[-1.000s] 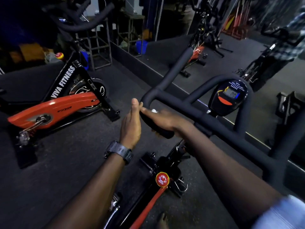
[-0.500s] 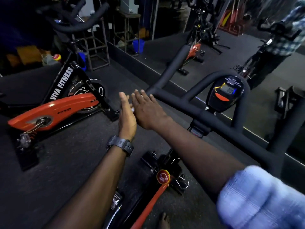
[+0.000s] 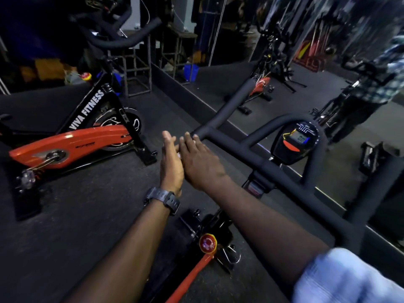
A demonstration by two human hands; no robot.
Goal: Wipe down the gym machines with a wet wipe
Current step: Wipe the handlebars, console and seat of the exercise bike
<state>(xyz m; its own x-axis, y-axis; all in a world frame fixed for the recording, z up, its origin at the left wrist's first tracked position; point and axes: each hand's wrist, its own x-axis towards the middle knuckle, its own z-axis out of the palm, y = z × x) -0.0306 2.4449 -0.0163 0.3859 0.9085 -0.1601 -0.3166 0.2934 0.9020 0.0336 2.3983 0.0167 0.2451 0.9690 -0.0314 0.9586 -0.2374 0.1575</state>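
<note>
Now, mid-frame, left hand (image 3: 171,162) and right hand (image 3: 200,159) are pressing flat w/ fingers straight, a white speck, prob. the wet wipe (image 3: 179,154), is peeking between them by the handlebar (image 3: 231,143) end, risking dropping.

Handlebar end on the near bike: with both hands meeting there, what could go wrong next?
The wipe shows only as a sliver between the left hand and right hand, so it might slip to the floor. Both hands sit off the handlebar tip, so that end may go unwiped. The console display is close; moisture could reach it.
</note>
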